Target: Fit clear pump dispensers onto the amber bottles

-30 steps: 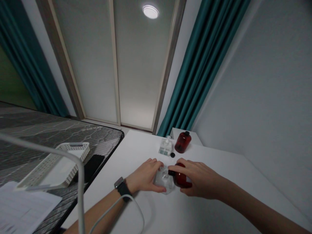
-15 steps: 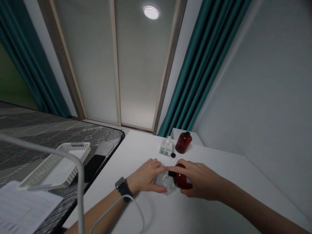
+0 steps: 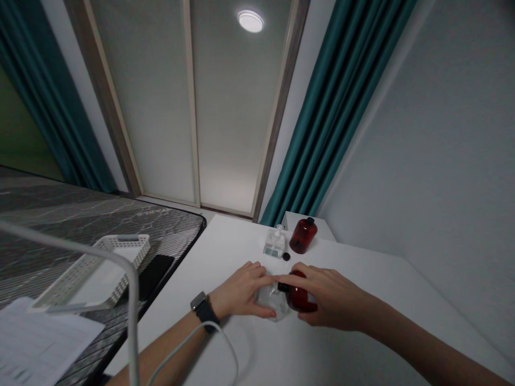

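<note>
Two hands are working together: the left hand (image 3: 239, 292) is spreading its fingers over a clear square bottle (image 3: 270, 301), the right hand (image 3: 330, 303) curling its fingers around a glossy red bottle (image 3: 301, 298).

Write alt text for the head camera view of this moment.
The person's left hand holds a clear square bottle on a white table while the right hand grasps a dark red bottle lying on its side. Beyond them are a clear pump bottle, a black cap and an upright dark red bottle.

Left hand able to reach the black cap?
Likely yes, after letting go: the left hand is on the clear square bottle, and the black cap lies ahead, with nothing visible in the way.
</note>
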{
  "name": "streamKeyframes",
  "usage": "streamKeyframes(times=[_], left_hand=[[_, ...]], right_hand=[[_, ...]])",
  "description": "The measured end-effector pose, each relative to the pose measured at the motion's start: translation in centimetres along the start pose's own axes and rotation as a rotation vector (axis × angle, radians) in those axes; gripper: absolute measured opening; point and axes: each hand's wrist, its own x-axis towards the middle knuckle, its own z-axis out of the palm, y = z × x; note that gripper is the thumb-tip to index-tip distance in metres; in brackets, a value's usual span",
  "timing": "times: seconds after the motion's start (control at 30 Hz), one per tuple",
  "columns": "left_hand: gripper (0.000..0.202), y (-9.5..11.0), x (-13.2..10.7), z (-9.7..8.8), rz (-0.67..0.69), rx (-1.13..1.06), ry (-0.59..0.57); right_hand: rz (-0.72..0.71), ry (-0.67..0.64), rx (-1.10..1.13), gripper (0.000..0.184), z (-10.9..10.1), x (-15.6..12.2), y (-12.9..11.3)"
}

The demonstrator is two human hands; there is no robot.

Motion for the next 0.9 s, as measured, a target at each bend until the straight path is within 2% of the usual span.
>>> streamKeyframes(times=[0.9], left_hand=[[0.068, 0.00, -0.04, 0.13, -0.007, 0.002, 0.003]], right_hand=[[-0.001, -0.003, 0.014, 0.078, 0.05, -0.07, 0.20]])
